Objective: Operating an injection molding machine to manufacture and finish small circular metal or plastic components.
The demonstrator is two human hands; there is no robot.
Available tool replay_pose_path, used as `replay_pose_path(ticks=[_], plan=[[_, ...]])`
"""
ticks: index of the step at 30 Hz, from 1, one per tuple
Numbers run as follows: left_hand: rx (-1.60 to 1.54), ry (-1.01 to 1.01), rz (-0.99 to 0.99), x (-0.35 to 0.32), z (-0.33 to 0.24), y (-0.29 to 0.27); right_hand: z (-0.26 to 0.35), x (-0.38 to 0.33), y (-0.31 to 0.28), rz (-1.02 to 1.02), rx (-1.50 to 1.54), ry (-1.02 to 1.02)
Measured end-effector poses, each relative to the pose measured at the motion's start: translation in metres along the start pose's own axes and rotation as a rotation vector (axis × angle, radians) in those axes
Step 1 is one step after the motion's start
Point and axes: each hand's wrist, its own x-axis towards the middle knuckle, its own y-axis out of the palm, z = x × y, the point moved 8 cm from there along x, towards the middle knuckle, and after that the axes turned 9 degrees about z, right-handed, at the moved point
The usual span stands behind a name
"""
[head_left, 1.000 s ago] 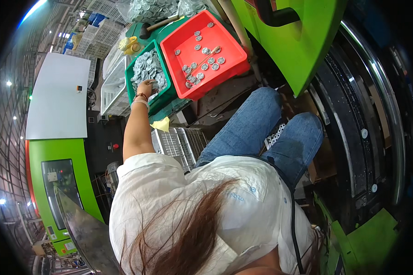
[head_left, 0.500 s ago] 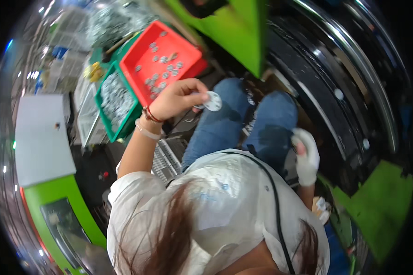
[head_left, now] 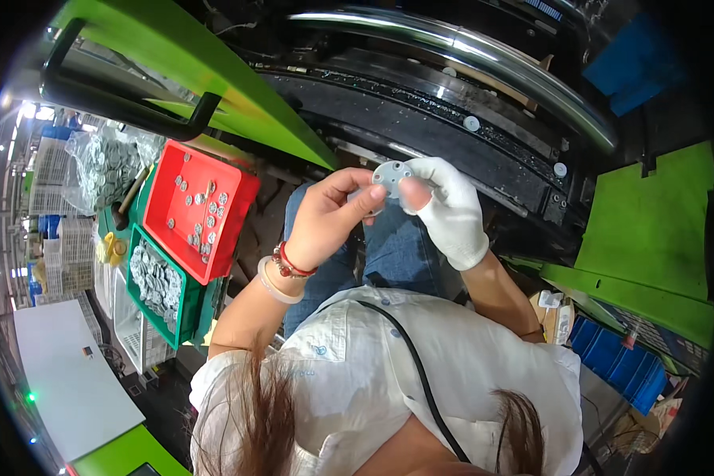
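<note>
Above my lap, a flat grey metal disc (head_left: pixel 390 174) with small round holes is held up between both hands. My bare left hand (head_left: pixel 325 216), with bracelets at the wrist, is closed on the disc's left side between thumb and fingers. My right hand (head_left: pixel 454 213) wears a white glove that leaves the thumb tip bare. It grips the disc's right side, its thumb in front and fingers partly hidden behind. To the left, a red tray (head_left: pixel 242 178) holds several similar loose discs. Beside it, a green crate (head_left: pixel 185 313) is heaped with small grey metal parts (head_left: pixel 155 284).
A dark machine bed (head_left: pixel 373 107) with a shiny metal bar (head_left: pixel 500 57) lies ahead. A green door (head_left: pixel 250 87) with a black handle (head_left: pixel 127 111) stands at the upper left, and a green panel (head_left: pixel 650 230) at right. Blue bins (head_left: pixel 615 357) sit at the lower right.
My right hand has come up from beside my right leg to the disc and now grips it too. The view has swung, bringing the machine bed across the top.
</note>
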Motion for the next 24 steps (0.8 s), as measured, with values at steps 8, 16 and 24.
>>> replay_pose_path(ticks=[8,16,24], plan=[[-0.510,-0.176,0.127,0.002,0.007,0.018,0.034,0.003,0.009,0.161,0.127,-0.288],[-0.556,-0.232,0.160,-0.001,0.011,0.024,0.025,0.003,0.017,0.289,0.192,-0.092],[-0.583,-0.122,0.178,0.006,-0.011,0.030,0.048,0.015,0.024,0.368,0.236,-0.199]])
